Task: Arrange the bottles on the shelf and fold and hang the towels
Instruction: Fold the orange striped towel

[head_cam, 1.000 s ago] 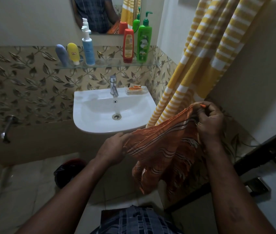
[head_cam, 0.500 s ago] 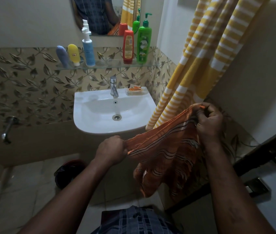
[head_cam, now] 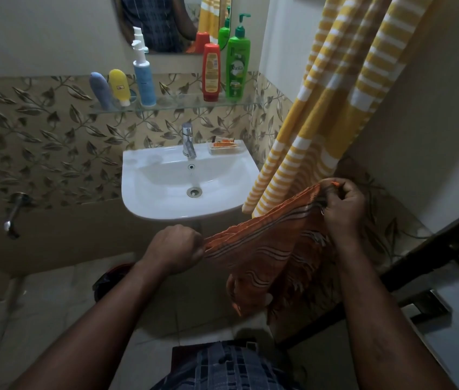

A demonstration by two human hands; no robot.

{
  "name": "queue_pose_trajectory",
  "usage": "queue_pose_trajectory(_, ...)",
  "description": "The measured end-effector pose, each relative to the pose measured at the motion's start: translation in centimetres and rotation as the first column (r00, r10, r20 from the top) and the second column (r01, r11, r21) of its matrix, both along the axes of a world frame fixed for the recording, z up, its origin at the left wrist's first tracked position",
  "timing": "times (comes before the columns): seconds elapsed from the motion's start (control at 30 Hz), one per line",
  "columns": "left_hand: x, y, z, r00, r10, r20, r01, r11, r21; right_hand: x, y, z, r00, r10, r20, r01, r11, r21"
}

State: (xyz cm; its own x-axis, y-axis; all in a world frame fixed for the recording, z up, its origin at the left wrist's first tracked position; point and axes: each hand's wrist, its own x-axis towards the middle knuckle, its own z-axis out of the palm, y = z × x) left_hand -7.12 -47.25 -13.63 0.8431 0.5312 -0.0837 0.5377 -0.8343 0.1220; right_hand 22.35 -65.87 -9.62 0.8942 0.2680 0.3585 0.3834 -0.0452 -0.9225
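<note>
An orange striped towel (head_cam: 265, 249) stretches between my hands below the sink. My left hand (head_cam: 175, 247) grips its left end in a fist. My right hand (head_cam: 342, 206) pinches the higher right end, and the rest of the cloth hangs down. A yellow-and-white striped towel (head_cam: 335, 94) hangs on the right wall. On the glass shelf (head_cam: 177, 104) stand a purple tube (head_cam: 100, 90), a yellow tube (head_cam: 120, 87), a blue pump bottle (head_cam: 143, 77), a red bottle (head_cam: 211, 71) and a green pump bottle (head_cam: 238, 66).
A white sink (head_cam: 189, 181) with a tap (head_cam: 187, 139) and a soap dish (head_cam: 224, 146) hangs under the shelf. A mirror (head_cam: 172, 21) is above. A wall tap (head_cam: 14, 212) sticks out at the left. A dark door frame (head_cam: 419, 254) runs along the right.
My left hand has closed into a tighter fist on the towel's end and pulled the cloth tauter. My right hand has stayed about where it was.
</note>
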Motion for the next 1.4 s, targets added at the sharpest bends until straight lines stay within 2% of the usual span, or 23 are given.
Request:
queue_pose_trajectory(0.23, -1.2, 0.8, -0.4, 0.993, -0.066, 0.102, 0.055, 0.993, 0.109, 1.5, -0.4, -1.6, 0.995, -0.074, -0.070, 0.070, 0.996, -0.056)
queue_pose_trajectory(0.3, -1.3, 0.8, -0.2, 0.984, -0.038, 0.171, 0.016, 0.991, 0.131, 1.4, -0.5, -2.3, 0.994, -0.075, -0.084, 0.069, 0.995, -0.073)
queue_pose_trajectory(0.43, -1.8, 2.2, 0.2, 0.922, 0.078, 0.380, -0.117, 0.990, 0.081, 0.9, -0.7, -3.7, 0.993, -0.056, -0.107, 0.044, 0.993, -0.107)
queue_pose_trajectory(0.53, -2.3, 3.5, 0.7, 0.918, 0.061, 0.391, -0.117, 0.986, 0.121, 0.6, -0.8, -4.2, 0.988, -0.032, -0.149, 0.015, 0.993, -0.113)
queue_pose_trajectory(0.63, -2.8, 5.0, 1.2, 0.896, 0.103, 0.432, -0.187, 0.970, 0.156, -0.2, -0.8, -4.7, 0.993, 0.020, -0.120, -0.037, 0.989, -0.146)
queue_pose_trajectory(0.73, -3.0, 5.4, 2.5, 0.858, 0.154, 0.490, -0.224, 0.971, 0.087, -0.9, -0.8, -5.3, 0.990, 0.045, -0.130, -0.068, 0.983, -0.172)
queue_pose_trajectory(0.87, -3.5, 5.5, 4.9, 0.741, 0.261, 0.619, -0.256, 0.961, -0.099, -1.2, -0.4, -5.5, 0.990, 0.066, -0.122, -0.084, 0.985, -0.151)
queue_pose_trajectory(0.93, -3.6, 5.7, 5.4, 0.720, 0.305, 0.624, -0.267, 0.951, -0.158, -1.6, 0.1, -5.9, 0.980, 0.114, -0.163, -0.144, 0.972, -0.186)
queue_pose_trajectory(1.0, -3.5, 5.5, 5.7, 0.727, 0.304, 0.616, -0.270, 0.951, -0.151, -1.6, 0.6, -6.4, 0.974, 0.112, -0.195, -0.152, 0.967, -0.207)
queue_pose_trajectory(1.1, -3.2, 5.7, 6.0, 0.662, 0.360, 0.657, -0.276, 0.932, -0.233, -1.3, 1.5, -6.5, 0.968, 0.097, -0.229, -0.139, 0.975, -0.174)
queue_pose_trajectory(1.17, -2.9, 6.5, 5.5, 0.717, 0.356, 0.600, -0.289, 0.934, -0.209, -1.3, 1.8, -6.3, 0.972, 0.105, -0.210, -0.151, 0.965, -0.215)
queue_pose_trajectory(1.23, -2.6, 7.1, 5.0, 0.805, 0.325, 0.496, -0.328, 0.941, -0.084, -1.6, 2.2, -6.1, 0.975, 0.115, -0.191, -0.157, 0.963, -0.221)
queue_pose_trajectory(1.33, -2.2, 6.9, 4.8, 0.795, 0.359, 0.488, -0.378, 0.924, -0.064, -1.6, 3.0, -6.1, 0.978, 0.098, -0.185, -0.141, 0.961, -0.239)
queue_pose_trajectory(1.4, -1.8, 6.4, 4.7, 0.789, 0.395, 0.471, -0.383, 0.915, -0.125, -1.5, 3.3, -6.1, 0.976, 0.071, -0.205, -0.122, 0.961, -0.250)
